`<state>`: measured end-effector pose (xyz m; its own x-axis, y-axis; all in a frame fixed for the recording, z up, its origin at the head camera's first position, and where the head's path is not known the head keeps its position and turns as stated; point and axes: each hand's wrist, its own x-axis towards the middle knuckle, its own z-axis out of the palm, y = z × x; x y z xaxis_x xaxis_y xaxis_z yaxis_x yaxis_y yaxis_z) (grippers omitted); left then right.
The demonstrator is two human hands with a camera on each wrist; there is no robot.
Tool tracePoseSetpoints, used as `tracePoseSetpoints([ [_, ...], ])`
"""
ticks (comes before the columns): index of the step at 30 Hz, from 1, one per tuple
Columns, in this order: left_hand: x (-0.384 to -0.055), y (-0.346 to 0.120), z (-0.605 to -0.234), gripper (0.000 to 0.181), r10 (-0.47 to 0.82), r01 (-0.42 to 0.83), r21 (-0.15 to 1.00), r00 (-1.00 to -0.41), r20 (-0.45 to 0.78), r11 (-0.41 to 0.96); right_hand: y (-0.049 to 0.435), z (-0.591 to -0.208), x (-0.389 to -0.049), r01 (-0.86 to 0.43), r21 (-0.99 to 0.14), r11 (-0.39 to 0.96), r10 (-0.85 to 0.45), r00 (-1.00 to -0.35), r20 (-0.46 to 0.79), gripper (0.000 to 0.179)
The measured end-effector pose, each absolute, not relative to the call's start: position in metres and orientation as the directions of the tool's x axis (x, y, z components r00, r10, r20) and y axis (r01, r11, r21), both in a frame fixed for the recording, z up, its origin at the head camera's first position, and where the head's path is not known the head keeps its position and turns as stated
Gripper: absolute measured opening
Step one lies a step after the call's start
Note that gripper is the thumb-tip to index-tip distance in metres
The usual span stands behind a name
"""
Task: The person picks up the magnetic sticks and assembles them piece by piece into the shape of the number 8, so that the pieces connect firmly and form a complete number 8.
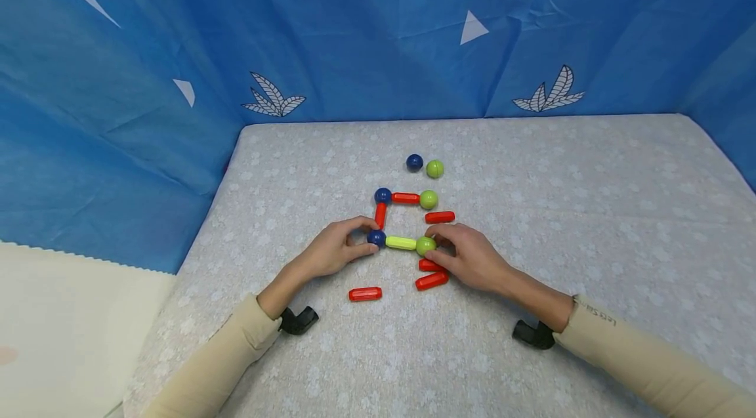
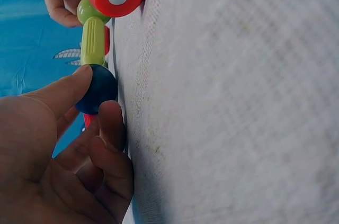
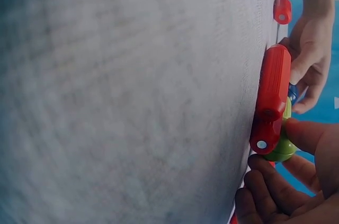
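Right up close in the left wrist view, it's the left hand (image 2: 50, 173), thumb and fingertip pinching the near blue ball (image 1: 376, 238)! A yellow-green rod (image 1: 401, 243) runs straight across from it to the near green ball (image 1: 425, 246), and there's the right hand (image 1: 469, 255), pinching that one between thumb and finger. So both grips are narrow, and the joined piece lies mid-table between the hands.

Just beyond, a short red rod (image 1: 380, 215) reaches from the far blue ball (image 1: 382, 195) down toward the left fingertips, which hide whether it joins. From that corner another, the crosswise red rod (image 1: 405, 197), leads to the far green ball (image 1: 428, 199).

Loose pieces now! One red bar (image 1: 440, 216) lies beyond the right hand, a pair of red bars (image 1: 432, 281) close together on the near side, and a lone red bar (image 1: 365, 294) nearer the person. Farthest out, a spare blue ball (image 1: 415, 163) sits beside a spare green ball (image 1: 434, 168) on the pale patterned tablecloth (image 1: 590, 221), with blue drapery (image 1: 378, 24) behind.
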<state>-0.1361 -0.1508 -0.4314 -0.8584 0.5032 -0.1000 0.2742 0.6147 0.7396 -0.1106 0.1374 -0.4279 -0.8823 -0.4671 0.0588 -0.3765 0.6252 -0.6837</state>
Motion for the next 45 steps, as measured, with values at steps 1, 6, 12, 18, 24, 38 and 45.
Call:
tracePoseSetpoints([
  [1, -0.136, -0.151, -0.431, 0.032, 0.502, 0.273, 0.739, -0.859, -0.101, 0.616, 0.137, -0.428, -0.111, -0.377, -0.683, 0.625, -0.468, -0.882, 0.058, 0.023],
  [6, -0.136, -0.150, -0.431, 0.032, 0.506, 0.274, 0.743, -0.856, -0.101, 0.611, 0.139, -0.425, -0.111, -0.371, -0.683, 0.629, -0.472, -0.881, 0.044, 0.028],
  [12, -0.137, -0.151, -0.432, 0.032, 0.510, 0.269, 0.754, -0.854, -0.101, 0.599, 0.141, -0.422, -0.115, -0.343, -0.684, 0.644, -0.470, -0.883, 0.000, 0.030],
  [18, -0.137, -0.151, -0.432, 0.032, 0.505, 0.271, 0.750, -0.858, -0.095, 0.603, 0.144, -0.420, -0.120, -0.307, -0.730, 0.610, -0.449, -0.894, 0.001, 0.035],
  [24, -0.137, -0.152, -0.433, 0.031, 0.504, 0.276, 0.749, -0.859, -0.089, 0.602, 0.148, -0.418, -0.129, -0.271, -0.752, 0.601, -0.449, -0.893, -0.037, 0.040],
  [38, -0.136, -0.151, -0.432, 0.032, 0.504, 0.269, 0.754, -0.858, -0.096, 0.600, 0.147, -0.419, -0.138, -0.221, -0.752, 0.621, -0.437, -0.894, -0.098, 0.023],
  [45, -0.136, -0.151, -0.432, 0.032, 0.505, 0.273, 0.753, -0.859, -0.090, 0.599, 0.147, -0.421, -0.140, -0.234, -0.743, 0.627, -0.432, -0.898, -0.082, 0.031],
])
